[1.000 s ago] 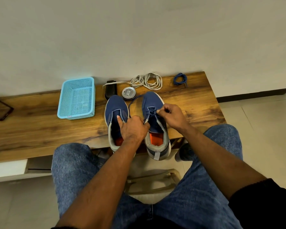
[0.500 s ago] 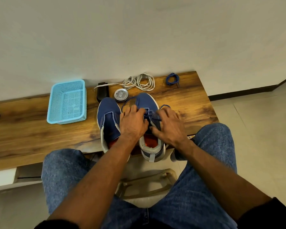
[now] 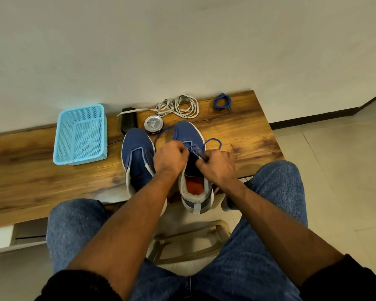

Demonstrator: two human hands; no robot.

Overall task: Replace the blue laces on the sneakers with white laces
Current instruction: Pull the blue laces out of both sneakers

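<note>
1. Bare bench top (image 3: 243, 131) right of the right sneaker (image 3: 189, 135): open passage.
2. Tin (image 3: 153, 124), black block (image 3: 128, 122), white laces (image 3: 180, 105) crowd behind the toes.
3. Blue basket (image 3: 80, 135) stands left, apart.

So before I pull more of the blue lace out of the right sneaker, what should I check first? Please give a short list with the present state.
1. Left hand has a grip on the blue lace: ok, fingers curled at it.
2. Right hand has a grip on the lace: ok, it pinches near the eyelets.
3. Right sneaker rests on the bench: ok, though its heel hangs over the edge.
4. Left sneaker already unlaced: ok, no lace visible on it.
5. White laces ready: ok, coiled by the wall.
6. Lace free of knots under the hands: cannot tell, hidden.
</note>
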